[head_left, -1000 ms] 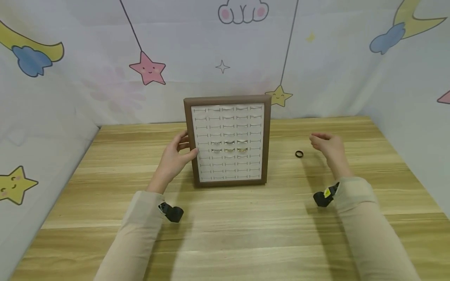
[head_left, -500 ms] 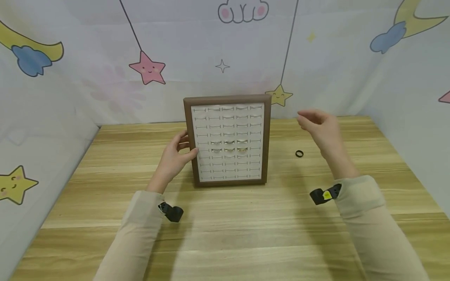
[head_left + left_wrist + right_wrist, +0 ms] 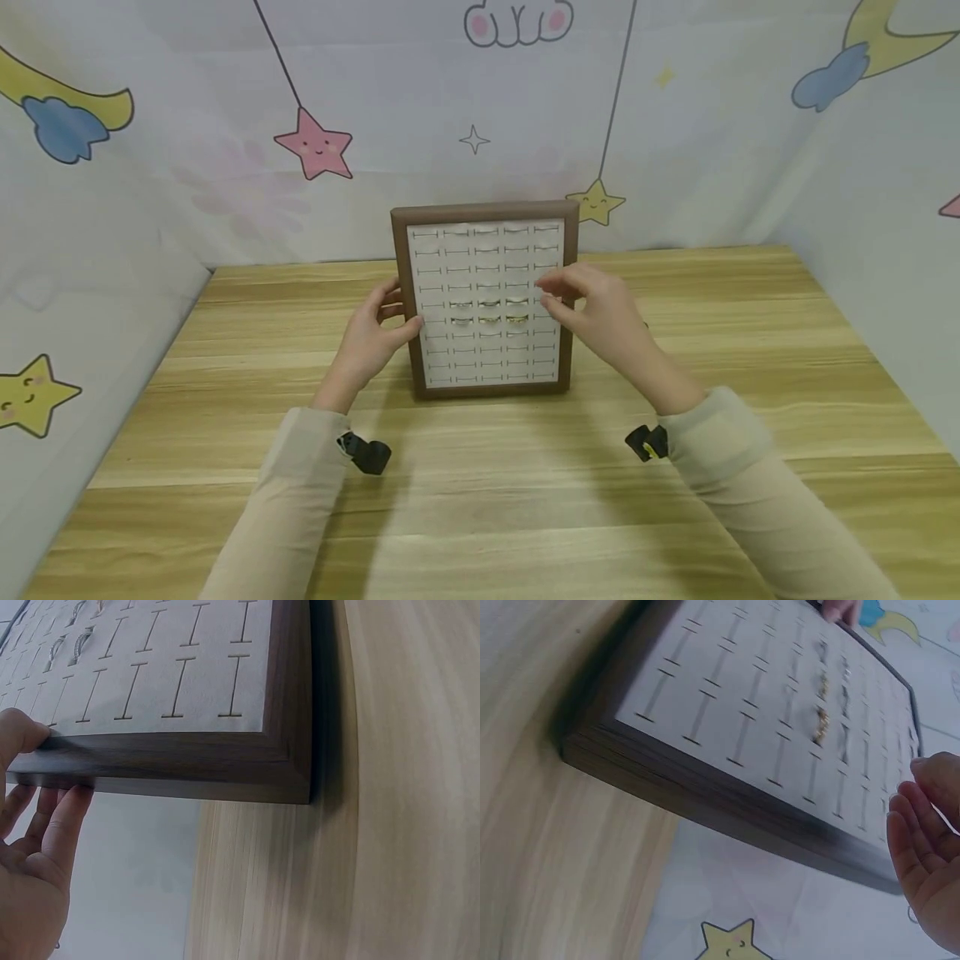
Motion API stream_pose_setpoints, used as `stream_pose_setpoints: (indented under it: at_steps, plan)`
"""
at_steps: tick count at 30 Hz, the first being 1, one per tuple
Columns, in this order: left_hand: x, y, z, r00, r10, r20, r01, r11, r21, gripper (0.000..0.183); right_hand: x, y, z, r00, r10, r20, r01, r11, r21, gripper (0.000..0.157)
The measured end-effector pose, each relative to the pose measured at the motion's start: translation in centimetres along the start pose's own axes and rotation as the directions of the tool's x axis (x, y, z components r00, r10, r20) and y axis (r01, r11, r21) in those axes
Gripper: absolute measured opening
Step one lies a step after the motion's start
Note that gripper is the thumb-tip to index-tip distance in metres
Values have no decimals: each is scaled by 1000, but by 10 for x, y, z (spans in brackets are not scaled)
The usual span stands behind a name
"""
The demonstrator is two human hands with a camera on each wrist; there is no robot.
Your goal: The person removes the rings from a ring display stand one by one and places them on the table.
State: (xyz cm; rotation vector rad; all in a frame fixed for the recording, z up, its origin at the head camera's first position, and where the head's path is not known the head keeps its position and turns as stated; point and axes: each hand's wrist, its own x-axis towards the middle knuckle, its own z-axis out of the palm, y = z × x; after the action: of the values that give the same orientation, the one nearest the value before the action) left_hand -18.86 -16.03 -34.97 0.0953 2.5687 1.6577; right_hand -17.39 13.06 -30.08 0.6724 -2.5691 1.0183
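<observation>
A ring display board (image 3: 491, 358) with a brown frame and pale slotted face stands upright on the table. My left hand (image 3: 378, 329) grips its left edge, thumb on the front of the frame and fingers behind. Several rings sit in the middle slots, among them a gold-coloured ring (image 3: 517, 320) and a silver-coloured ring (image 3: 461, 321). My right hand (image 3: 596, 308) is at the board's right side, its bent thumb and fingertips close over the right-hand slots, level with the upper row of rings. I cannot tell whether something small is between those fingertips.
The wood-grain table (image 3: 480, 500) extends around the board. To its right lies a black ring (image 3: 646, 326), mostly hidden behind my right hand. A white cloth backdrop (image 3: 420, 100) printed with stars and moons rises behind the table and at both sides.
My right hand has risen from near the black ring on the right, then moved left to the board's face. The left hand keeps its grip and the board stays put.
</observation>
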Motion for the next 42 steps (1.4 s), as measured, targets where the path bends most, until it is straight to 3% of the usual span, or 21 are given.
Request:
stream_pose_setpoints:
  at_steps: [11,20,31,35,42]
  plan:
    - [0,-1,0,1000,-6,10,6,1000,-6,72,-3,-4,30,989,-66,129,85,986,-143,14]
    - [0,0,0,1000,-9,20,10,1000,-10,73,-4,-2,41,988,-100,119,130,950,-284,11]
    - [2,0,1,1000,-16,16,16,1000,-3,74,-7,0,46,982,-188,33,188,926,-327,7]
    - [1,0,1,1000,-17,16,17,1000,0,74,-6,0,45,987,-160,31,161,939,-305,7]
    - [0,1,1,999,-26,18,26,1000,5,74,-5,-1,37,996,-18,85,33,982,-184,11]
